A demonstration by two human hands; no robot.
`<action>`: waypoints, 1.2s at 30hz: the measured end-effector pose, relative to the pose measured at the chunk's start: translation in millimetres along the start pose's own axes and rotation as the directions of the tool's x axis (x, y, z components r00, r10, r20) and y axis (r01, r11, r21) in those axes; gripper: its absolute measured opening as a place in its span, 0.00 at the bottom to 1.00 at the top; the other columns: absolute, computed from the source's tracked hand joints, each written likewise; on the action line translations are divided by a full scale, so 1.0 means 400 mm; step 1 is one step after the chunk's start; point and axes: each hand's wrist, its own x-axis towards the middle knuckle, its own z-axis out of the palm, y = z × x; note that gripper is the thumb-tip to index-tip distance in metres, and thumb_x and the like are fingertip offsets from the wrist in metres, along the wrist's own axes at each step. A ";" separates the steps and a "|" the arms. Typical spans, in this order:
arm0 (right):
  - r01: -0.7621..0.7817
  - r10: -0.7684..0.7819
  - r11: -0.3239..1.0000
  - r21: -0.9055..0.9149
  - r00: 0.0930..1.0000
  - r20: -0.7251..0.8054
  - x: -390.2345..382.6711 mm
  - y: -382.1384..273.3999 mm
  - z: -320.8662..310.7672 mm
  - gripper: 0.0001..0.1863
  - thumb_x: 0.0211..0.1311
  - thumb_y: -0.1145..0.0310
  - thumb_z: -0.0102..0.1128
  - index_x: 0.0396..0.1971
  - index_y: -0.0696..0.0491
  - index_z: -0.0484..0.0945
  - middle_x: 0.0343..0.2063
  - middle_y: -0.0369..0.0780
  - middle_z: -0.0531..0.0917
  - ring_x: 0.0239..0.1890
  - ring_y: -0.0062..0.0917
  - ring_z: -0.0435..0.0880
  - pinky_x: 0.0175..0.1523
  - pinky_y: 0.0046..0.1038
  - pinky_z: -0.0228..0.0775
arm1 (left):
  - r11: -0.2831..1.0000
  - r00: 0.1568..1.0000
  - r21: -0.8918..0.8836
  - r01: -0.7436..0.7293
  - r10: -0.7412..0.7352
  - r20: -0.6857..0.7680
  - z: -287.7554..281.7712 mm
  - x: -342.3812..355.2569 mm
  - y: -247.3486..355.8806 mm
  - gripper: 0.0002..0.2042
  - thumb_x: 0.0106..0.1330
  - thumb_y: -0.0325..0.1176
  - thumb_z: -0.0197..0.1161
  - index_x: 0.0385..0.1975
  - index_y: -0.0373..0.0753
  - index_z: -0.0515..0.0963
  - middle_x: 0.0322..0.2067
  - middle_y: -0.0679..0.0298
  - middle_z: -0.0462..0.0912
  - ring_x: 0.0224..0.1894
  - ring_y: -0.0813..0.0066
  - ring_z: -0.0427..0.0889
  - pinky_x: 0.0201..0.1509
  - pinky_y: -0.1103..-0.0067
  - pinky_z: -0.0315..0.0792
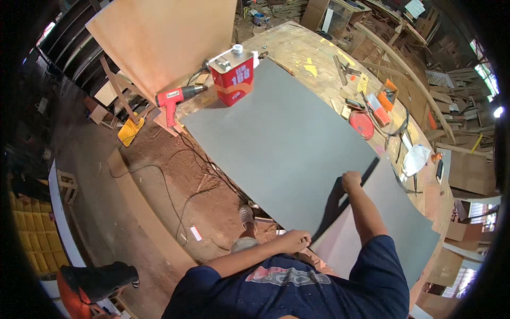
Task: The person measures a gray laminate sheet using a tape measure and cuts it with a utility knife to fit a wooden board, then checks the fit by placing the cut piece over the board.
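Grey sheet (276,133) lay flat over much of the table (297,45), its near part apparently not yet settled; right hand (351,181) and left hand (294,241) were closed, any grip unclear

Left fingers (303,237), right fingers (349,179) curled
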 end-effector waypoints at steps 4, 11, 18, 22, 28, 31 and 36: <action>0.209 -0.146 0.939 0.273 0.961 -0.234 0.035 -0.139 -0.290 0.15 0.52 0.61 0.69 0.33 0.58 0.85 0.32 0.53 0.87 0.42 0.52 0.88 0.50 0.50 0.81 | 0.996 0.985 -0.085 -0.004 0.019 0.174 -0.122 0.036 0.033 0.15 0.68 0.40 0.70 0.45 0.34 0.83 0.34 0.57 0.89 0.36 0.63 0.88 0.42 0.69 0.80; 0.754 -0.080 0.441 0.487 0.573 -0.816 0.116 -0.609 -1.110 0.18 0.62 0.59 0.66 0.44 0.57 0.77 0.35 0.54 0.86 0.43 0.52 0.86 0.46 0.47 0.77 | 1.000 0.973 -0.022 -0.003 0.008 0.230 -0.260 0.023 -0.133 0.27 0.69 0.49 0.68 0.59 0.34 0.77 0.36 0.53 0.88 0.40 0.61 0.88 0.47 0.69 0.80; 0.439 0.132 0.724 0.532 0.669 -0.732 0.262 -0.826 -1.305 0.34 0.59 0.40 0.70 0.51 0.56 0.82 0.48 0.51 0.88 0.51 0.46 0.88 0.55 0.43 0.81 | 0.995 0.995 -0.099 0.019 -0.009 0.099 -0.431 -0.054 -0.154 0.21 0.71 0.41 0.67 0.59 0.35 0.78 0.42 0.55 0.88 0.41 0.62 0.88 0.48 0.72 0.80; 0.416 -0.006 0.651 0.635 0.839 -0.544 0.205 -0.687 -1.250 0.32 0.48 0.35 0.73 0.30 0.55 0.89 0.38 0.48 0.91 0.42 0.45 0.90 0.49 0.43 0.83 | 0.995 0.995 0.027 -0.100 0.100 -0.013 -0.457 -0.087 -0.197 0.19 0.73 0.40 0.67 0.58 0.37 0.80 0.45 0.57 0.89 0.45 0.66 0.87 0.53 0.72 0.79; 0.454 0.176 0.478 0.752 0.789 -0.588 -0.026 -0.451 -1.079 0.29 0.48 0.41 0.73 0.28 0.57 0.89 0.29 0.51 0.89 0.35 0.45 0.90 0.44 0.42 0.81 | 0.988 0.989 -0.057 0.143 -0.141 0.049 -0.451 -0.089 -0.117 0.18 0.74 0.40 0.67 0.56 0.35 0.81 0.49 0.58 0.88 0.51 0.72 0.84 0.59 0.73 0.77; 0.368 0.289 0.334 0.867 0.836 -0.466 -0.225 -0.270 -1.025 0.28 0.47 0.43 0.75 0.25 0.57 0.87 0.22 0.46 0.86 0.26 0.36 0.86 0.37 0.38 0.79 | 0.999 0.993 -0.018 0.035 -0.033 0.117 -0.402 -0.065 -0.097 0.20 0.74 0.42 0.67 0.57 0.34 0.80 0.45 0.55 0.89 0.47 0.68 0.88 0.53 0.71 0.80; 0.305 0.409 0.464 0.832 0.759 -0.507 -0.680 0.048 -0.984 0.23 0.49 0.51 0.78 0.18 0.55 0.78 0.15 0.33 0.75 0.21 0.17 0.71 0.25 0.27 0.60 | 0.981 0.928 -0.175 0.079 -0.008 0.373 -0.288 0.037 -0.082 0.23 0.74 0.41 0.69 0.61 0.33 0.76 0.49 0.58 0.87 0.51 0.75 0.84 0.58 0.75 0.77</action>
